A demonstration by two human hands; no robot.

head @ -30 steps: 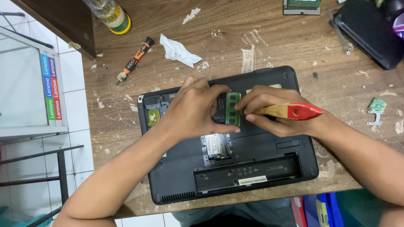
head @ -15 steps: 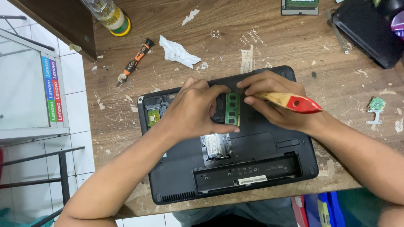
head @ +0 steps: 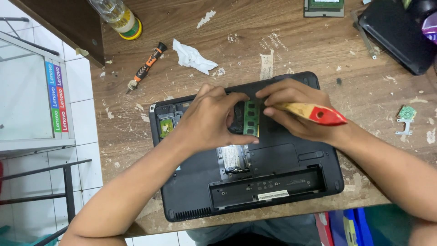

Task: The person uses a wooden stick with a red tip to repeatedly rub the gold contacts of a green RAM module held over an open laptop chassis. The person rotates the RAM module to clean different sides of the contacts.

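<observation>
Left hand [head: 210, 120] and right hand [head: 291, 109] pinching the green memory card [head: 251, 119] in the open laptop [head: 282, 182], brush [head: 314, 113] tucked in right: could bend or snap if pushed crooked.

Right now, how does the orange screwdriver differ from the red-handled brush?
The screwdriver lies untouched on the bare table, left of the crumpled tissue; the brush is held in the right hand over the laptop. The screwdriver is orange and black; the brush handle is red and tan. Both are small hand tools.

A single head-worn camera looks steeply down, from close above, onto the wooden worktop [head: 296, 41] and both forearms.
</observation>
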